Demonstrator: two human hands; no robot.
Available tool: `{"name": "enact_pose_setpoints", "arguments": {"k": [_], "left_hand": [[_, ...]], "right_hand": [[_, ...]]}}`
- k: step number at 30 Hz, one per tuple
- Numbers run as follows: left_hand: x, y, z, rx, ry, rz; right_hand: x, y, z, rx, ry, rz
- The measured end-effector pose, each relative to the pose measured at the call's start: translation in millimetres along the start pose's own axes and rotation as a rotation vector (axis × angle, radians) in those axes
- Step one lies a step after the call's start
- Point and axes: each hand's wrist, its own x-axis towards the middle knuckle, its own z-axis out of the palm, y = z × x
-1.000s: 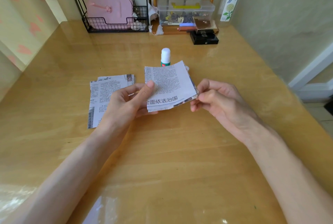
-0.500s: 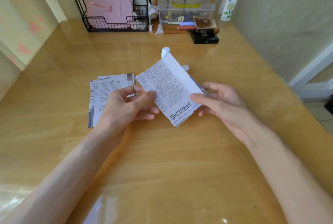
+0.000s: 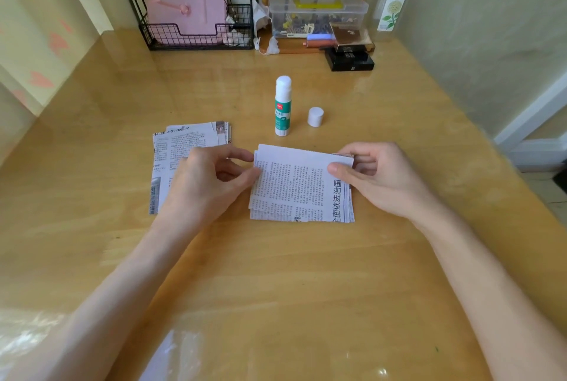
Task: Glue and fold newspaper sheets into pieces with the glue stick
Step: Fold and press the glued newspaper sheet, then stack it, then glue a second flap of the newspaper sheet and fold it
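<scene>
Folded newspaper piece, earlier midair, now flat on table.

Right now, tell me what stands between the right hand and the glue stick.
Nothing visible. The right hand pinches the sheet; the glue stick stands beyond, the cap just right of that path.

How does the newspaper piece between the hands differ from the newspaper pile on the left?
The left hand and right hand pinch the piece at its side edges; the pile lies ungripped, partly behind the left hand. The piece is wider than deep, the pile deeper than wide. Both are printed newsprint.
</scene>
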Motion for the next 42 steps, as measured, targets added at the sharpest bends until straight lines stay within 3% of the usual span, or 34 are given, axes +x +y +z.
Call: {"name": "enact_pose_setpoints", "arguments": {"k": [12, 18, 22, 27, 30, 37, 42], "left_hand": [[1.0, -1.6, -0.9, 0.136, -0.035, 0.094], [-1.4, -0.5, -3.1, 0.223, -0.054, 0.121], [-5.9, 2.4, -0.2, 0.318, 0.025, 0.218], [-7.0, 5.3, -1.1, 0.308, -0.066, 0.233], [-6.1, 1.3, -1.0, 0.284, -0.07, 0.238], [-6.4, -2.4, 3.5, 0.33, -0.046, 0.271], [-6.8, -4.4, 8.1, 0.454, 0.017, 0.524]], "right_hand": [[5.4, 9.8, -3.0, -0.048, 0.108, -0.041], [7.8, 10.7, -9.9, 0.006, 0.275, -0.059], [4.7, 7.9, -10.0, 0.142, 0.149, 0.019], [1.9, 4.2, -5.8, 0.14, 0.012, -0.013], [6.8, 11.3, -6.2, -0.002, 0.161, -0.081], [9.5, 22.0, -21.9, -0.067, 0.422, 0.054], [11.3, 30.6, -28.7, -0.283, 0.493, 0.159]]}}
